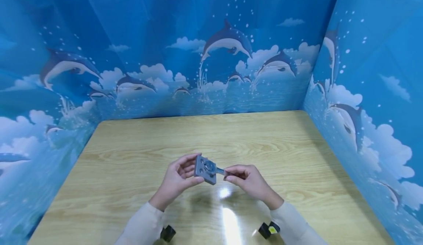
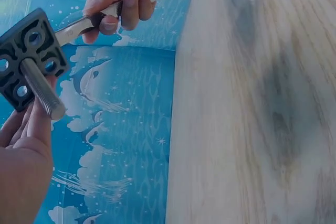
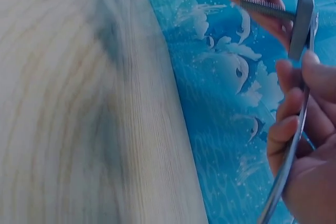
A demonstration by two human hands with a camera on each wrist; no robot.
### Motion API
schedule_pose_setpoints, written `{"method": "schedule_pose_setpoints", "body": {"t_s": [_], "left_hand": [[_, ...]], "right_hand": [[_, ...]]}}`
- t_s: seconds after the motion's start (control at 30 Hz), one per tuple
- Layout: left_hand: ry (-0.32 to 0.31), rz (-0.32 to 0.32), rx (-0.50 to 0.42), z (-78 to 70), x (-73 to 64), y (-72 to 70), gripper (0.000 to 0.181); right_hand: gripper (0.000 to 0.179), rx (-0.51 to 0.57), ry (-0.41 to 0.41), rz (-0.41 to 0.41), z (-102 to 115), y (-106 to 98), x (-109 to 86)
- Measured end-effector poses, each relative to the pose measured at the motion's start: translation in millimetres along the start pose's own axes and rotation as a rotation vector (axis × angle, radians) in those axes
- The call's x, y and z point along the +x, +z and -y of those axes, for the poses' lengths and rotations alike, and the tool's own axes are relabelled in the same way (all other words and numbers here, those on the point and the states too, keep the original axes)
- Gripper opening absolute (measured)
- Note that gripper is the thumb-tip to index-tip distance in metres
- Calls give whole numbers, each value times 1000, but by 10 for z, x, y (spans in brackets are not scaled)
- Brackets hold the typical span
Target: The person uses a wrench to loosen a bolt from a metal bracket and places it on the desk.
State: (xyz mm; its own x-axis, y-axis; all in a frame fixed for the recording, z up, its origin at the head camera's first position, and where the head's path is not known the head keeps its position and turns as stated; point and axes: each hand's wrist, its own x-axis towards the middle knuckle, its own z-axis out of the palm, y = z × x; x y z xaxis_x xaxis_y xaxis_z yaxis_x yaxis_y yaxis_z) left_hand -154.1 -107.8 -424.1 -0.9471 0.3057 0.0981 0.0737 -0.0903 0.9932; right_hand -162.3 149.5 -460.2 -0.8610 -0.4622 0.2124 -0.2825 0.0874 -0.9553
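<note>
My left hand [image 1: 180,175] holds a grey square plate [image 1: 199,167] by its edges, thumb at the lower edge and fingers behind it. Round holes sit near the plate's corners, and a threaded bolt [image 2: 43,88] sticks out from its middle on one side. On the opposite face, a wrench [image 1: 220,171] has its end at the bolt's head or nut; how it seats there cannot be told. My right hand [image 1: 248,180] grips the wrench's handle between thumb and curled fingers. In the right wrist view, the wrench shaft [image 3: 283,177] runs down past the palm. Both hands are raised above the table.
A wood-grain table [image 1: 138,142] lies beneath the hands, with a bright glare near its front. Blue dolphin-print sheets [image 1: 158,54] stand behind it and along both sides. Small black devices [image 1: 167,233] show beneath the wrists.
</note>
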Motion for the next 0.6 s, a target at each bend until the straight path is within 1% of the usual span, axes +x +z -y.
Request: {"method": "schedule_pose_setpoints", "body": {"t_s": [0.1,0.23,0.4,0.5,0.6], "left_hand": [[-23,44,-3,-22,3,-5,74],[-55,91,-2,-44,4,0,74],[-86,140,-24,-48,-6,8,74],[-97,175,-34,-41,-2,8,73],[-121,209,-36,-35,12,4,71]], "right_hand": [[25,-17,37,49,-3,-74,32],[25,-42,57,123,-28,-177,99],[23,-58,11,213,-50,-280,210],[23,-39,-10,268,-47,-335,282],[22,-43,-31,330,-41,-397,359]]}}
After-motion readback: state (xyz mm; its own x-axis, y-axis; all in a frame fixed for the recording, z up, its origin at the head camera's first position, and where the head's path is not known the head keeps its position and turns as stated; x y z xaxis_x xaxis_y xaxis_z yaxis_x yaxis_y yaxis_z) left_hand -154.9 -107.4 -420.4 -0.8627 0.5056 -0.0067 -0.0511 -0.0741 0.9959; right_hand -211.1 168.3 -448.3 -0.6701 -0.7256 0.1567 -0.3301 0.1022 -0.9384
